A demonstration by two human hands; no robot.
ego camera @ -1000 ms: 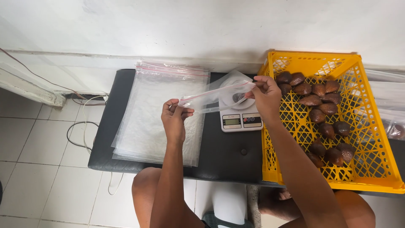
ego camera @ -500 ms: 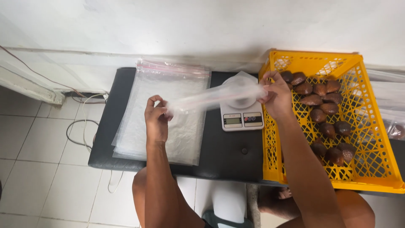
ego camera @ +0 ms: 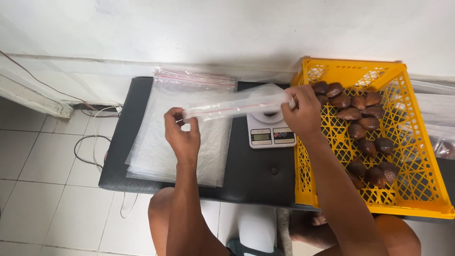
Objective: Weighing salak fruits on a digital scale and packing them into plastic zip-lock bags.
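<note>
The left hand (ego camera: pixel 182 135) and right hand (ego camera: pixel 301 111) each pinch one end of a clear zip bag (ego camera: pixel 237 105), stretched flat above the scale (ego camera: pixel 270 131). It looks light, limp and slick, so the stiffer zip strip seems the surest hold. Beside it sits the yellow crate (ego camera: pixel 417 189).

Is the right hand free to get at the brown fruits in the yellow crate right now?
Probably not yet: the right hand sits beside the brown fruits in the yellow crate, nothing between, but its grip pinches the clear zip bag, shared with the left hand.
</note>
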